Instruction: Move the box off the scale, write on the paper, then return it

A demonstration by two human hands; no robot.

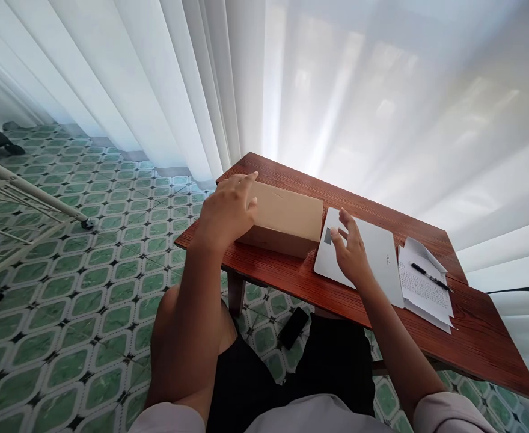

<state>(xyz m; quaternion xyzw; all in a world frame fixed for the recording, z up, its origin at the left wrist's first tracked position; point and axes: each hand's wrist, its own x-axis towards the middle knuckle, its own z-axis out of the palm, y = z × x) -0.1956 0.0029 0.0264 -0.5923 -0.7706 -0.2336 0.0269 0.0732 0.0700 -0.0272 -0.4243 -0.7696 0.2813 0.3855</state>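
Observation:
A closed brown cardboard box (287, 210) lies on the dark red wooden table (287, 273). My left hand (231, 210) is at the box's left end with its fingers outstretched; whether it touches the cardboard I cannot tell. To the right of the box is a flat white scale (373, 252) with a small grey display near its left edge. Over the left part of this scale, my right hand (351, 249) is held with its fingers apart and nothing in it. The palm faces the box, with a gap between them.
Beside the scale lie papers (422, 288) with writing, a black pen (431, 276) on top. A dark flat object (293, 328) rests on the green tiled floor (88, 276) below the table. White curtains (359, 90) hang behind. A wheeled white metal rack (25, 192) stands at left.

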